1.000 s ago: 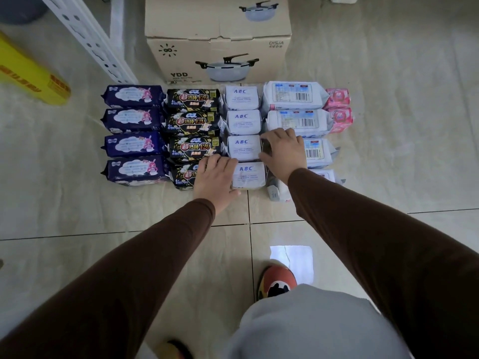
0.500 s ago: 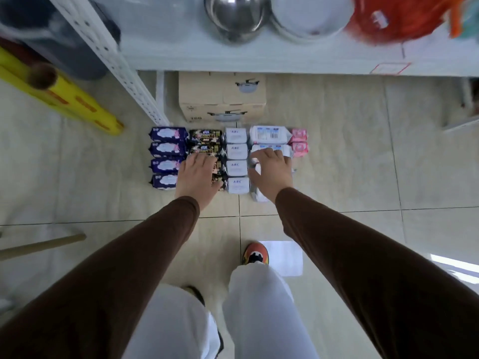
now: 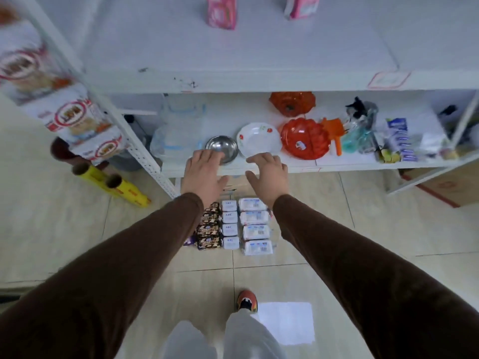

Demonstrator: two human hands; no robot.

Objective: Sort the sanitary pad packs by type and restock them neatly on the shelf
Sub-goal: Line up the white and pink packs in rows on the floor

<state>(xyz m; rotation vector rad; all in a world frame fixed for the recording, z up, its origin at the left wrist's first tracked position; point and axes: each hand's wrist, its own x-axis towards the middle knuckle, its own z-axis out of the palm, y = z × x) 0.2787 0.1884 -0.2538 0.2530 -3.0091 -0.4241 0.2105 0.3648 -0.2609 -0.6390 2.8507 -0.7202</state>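
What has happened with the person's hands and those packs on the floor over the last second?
Both hands came up off the packs: the left hand and right hand were pressing on the rows a second ago and now hang open in front of the lower shelf, holding nothing. The view has pulled back as the person rose. The black packs, the ABC packs and the white barcode packs lie in the same rows on the floor.

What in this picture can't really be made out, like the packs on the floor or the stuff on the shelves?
- Purple packs, head view: almost wholly hidden behind the left sleeve.
- Cardboard box under the shelf: mostly covered by the left hand and right hand.
- Pink packs on the upper shelf: cut off by the top edge.
- Printed boxes at left: blurred, label unreadable.
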